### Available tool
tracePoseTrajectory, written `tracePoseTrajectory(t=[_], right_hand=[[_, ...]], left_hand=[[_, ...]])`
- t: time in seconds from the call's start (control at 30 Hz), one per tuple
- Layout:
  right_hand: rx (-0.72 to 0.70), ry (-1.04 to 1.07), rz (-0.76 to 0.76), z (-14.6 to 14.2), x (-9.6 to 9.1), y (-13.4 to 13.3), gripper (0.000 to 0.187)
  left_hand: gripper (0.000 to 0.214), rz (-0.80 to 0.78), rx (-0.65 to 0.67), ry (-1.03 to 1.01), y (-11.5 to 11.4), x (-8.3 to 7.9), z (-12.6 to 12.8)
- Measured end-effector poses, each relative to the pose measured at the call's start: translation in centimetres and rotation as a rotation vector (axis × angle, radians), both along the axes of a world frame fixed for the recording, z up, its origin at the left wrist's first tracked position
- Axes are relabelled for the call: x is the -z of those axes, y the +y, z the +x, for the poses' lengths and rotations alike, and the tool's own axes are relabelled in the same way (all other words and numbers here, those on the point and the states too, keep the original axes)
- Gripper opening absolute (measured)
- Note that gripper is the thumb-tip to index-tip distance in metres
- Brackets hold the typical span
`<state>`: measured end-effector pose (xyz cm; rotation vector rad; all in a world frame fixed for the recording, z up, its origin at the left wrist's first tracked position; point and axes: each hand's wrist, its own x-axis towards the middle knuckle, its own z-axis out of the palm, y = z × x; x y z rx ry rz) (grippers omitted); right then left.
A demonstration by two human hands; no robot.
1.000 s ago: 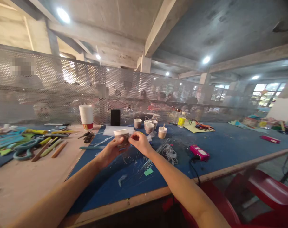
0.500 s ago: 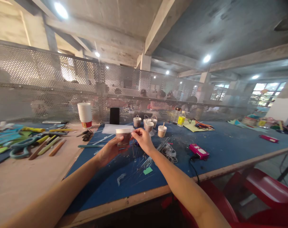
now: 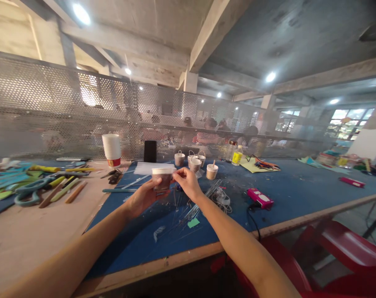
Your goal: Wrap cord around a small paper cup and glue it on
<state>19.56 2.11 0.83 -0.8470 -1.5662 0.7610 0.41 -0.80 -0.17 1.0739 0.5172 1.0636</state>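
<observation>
Upright in my left hand (image 3: 144, 194) is a small paper cup (image 3: 163, 177), white at the rim with a dark brown band around it. The fingers wrap its left side and underside. Thumb and forefinger of my right hand (image 3: 185, 180) pinch at the cup's right edge; exactly what lies between those fingertips is hidden. Beyond my hands stand several small grey cups (image 3: 194, 164) with thin looped handles. Next to them is a tan cup (image 3: 211, 171) with a stick in it.
Clear thin sticks (image 3: 194, 209) and a coil of cord (image 3: 221, 200) lie on the blue mat (image 3: 128, 248). Scissors (image 3: 29, 194) and a paper cup stack (image 3: 111, 147) are left. A pink box (image 3: 260, 198) with a cable sits right. A perforated screen (image 3: 163, 103) stands behind.
Both hands keep the same hold on the paper cup, almost still. The whole view has shifted very slightly.
</observation>
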Motion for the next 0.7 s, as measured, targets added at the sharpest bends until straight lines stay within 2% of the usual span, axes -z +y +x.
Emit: tracePoseTrajectory(t=[0.7], right_hand=[[-0.011,0.023,-0.071,-0.07,0.03,0.17,0.013]], left_hand=[[0.038,0.019,0.031,-0.005,0.08,0.18,0.06]])
